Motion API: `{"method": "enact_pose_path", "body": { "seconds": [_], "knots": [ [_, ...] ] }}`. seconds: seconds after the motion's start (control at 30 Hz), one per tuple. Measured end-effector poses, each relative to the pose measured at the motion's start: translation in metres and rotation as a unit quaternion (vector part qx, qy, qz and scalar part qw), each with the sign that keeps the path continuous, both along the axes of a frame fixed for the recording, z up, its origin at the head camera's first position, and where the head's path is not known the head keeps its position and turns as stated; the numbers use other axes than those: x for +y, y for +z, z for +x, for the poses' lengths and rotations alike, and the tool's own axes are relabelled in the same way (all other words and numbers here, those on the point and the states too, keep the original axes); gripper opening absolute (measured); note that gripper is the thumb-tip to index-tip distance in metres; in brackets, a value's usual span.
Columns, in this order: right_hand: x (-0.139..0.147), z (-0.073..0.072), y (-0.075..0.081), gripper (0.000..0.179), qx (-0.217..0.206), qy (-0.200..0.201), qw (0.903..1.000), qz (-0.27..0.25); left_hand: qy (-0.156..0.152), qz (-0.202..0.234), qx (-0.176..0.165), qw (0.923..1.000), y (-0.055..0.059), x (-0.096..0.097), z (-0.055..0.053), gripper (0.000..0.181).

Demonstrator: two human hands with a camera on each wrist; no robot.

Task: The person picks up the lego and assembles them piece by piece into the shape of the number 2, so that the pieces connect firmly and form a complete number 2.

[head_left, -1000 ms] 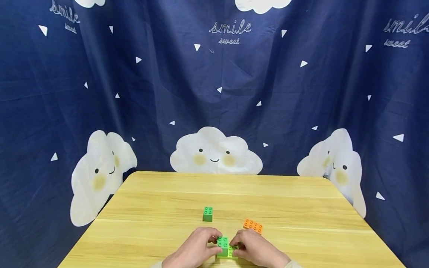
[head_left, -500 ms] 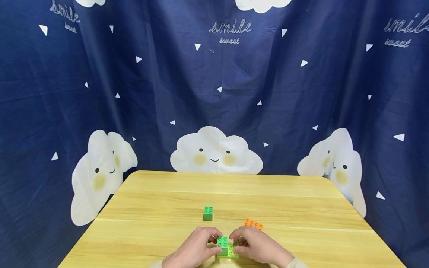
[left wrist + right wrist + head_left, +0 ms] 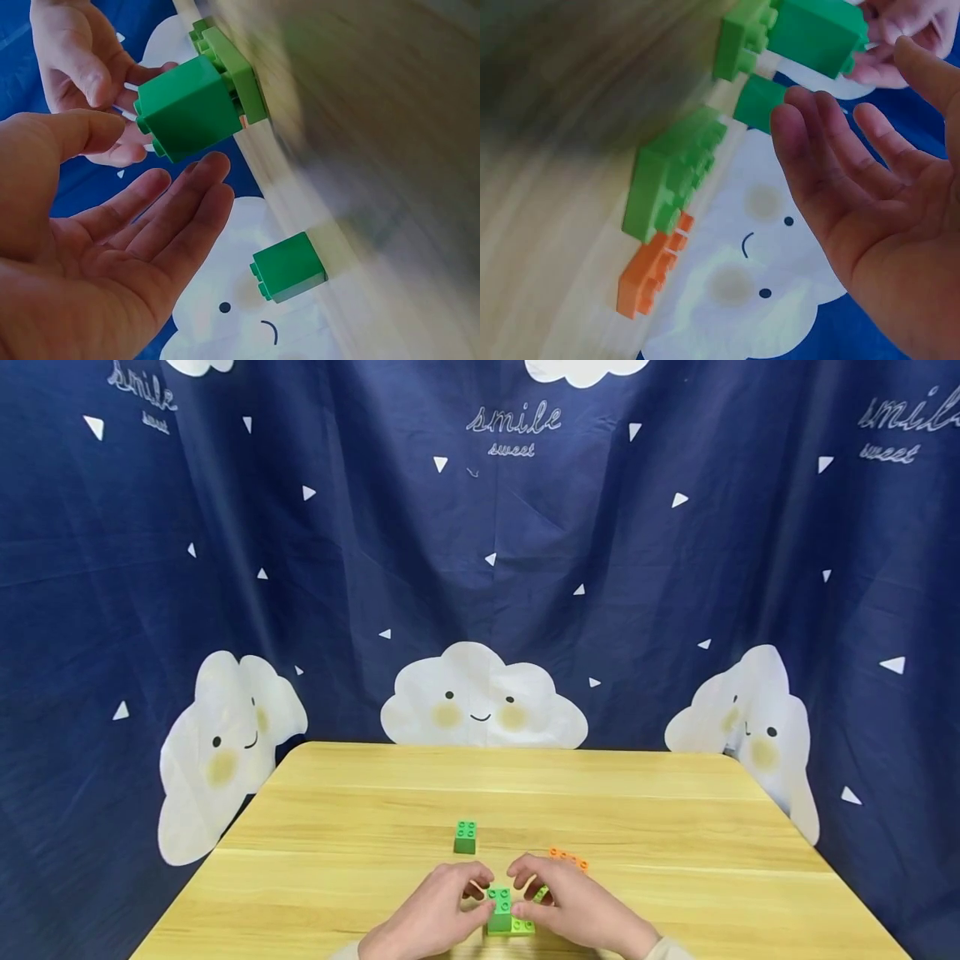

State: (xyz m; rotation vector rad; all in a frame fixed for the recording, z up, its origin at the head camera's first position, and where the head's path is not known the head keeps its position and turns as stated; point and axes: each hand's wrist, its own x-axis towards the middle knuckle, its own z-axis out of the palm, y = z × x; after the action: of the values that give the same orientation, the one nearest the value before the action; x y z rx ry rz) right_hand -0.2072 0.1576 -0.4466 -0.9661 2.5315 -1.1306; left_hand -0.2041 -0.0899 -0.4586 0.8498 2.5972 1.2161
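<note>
A green building block sits on the left part of a lime flat brick near the table's front. On its left, my left hand has spread fingers, with the thumb close by the block. My right hand is on the other side, fingers parted and holding nothing. In the left wrist view, gaps show between the left fingers and the green block. Beyond the right fingers lies a second lime brick, partly hidden by that hand in the head view.
An orange brick lies behind my right hand, partly covered by it. Farther back stands another green block. A dark blue curtain with clouds hangs behind the wooden table.
Both hands have loosened from the stacked bricks. The right fingers have lifted off the lime flat brick, and the left fingers have parted from the green block.
</note>
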Motion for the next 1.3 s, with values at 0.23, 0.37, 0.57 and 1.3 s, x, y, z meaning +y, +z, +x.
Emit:
{"method": "enact_pose_path", "body": {
  "seconds": [0.23, 0.37, 0.57, 1.3],
  "knots": [
    [-0.0048, 0.0024, -0.0039, 0.031, -0.006, 0.003, 0.9999, 0.009, -0.008, 0.012, -0.014, 0.9998, 0.0015, -0.0021, 0.0005, 0.021],
    [-0.0054, 0.0035, -0.0034, 0.029, -0.016, -0.005, 0.9998, 0.010, -0.008, 0.014, -0.018, 0.9997, 0.0012, -0.0016, 0.0007, 0.019],
    [-0.0076, 0.0043, -0.0044, 0.025, -0.023, 0.004, 0.9997, 0.004, -0.012, 0.023, -0.021, 0.9995, -0.0010, -0.0009, 0.0017, 0.015],
    [-0.0097, 0.0027, -0.0090, 0.016, -0.045, -0.009, 0.9987, 0.022, -0.027, 0.058, -0.080, 0.9948, -0.0042, -0.0021, 0.0001, 0.014]
  ]
}}
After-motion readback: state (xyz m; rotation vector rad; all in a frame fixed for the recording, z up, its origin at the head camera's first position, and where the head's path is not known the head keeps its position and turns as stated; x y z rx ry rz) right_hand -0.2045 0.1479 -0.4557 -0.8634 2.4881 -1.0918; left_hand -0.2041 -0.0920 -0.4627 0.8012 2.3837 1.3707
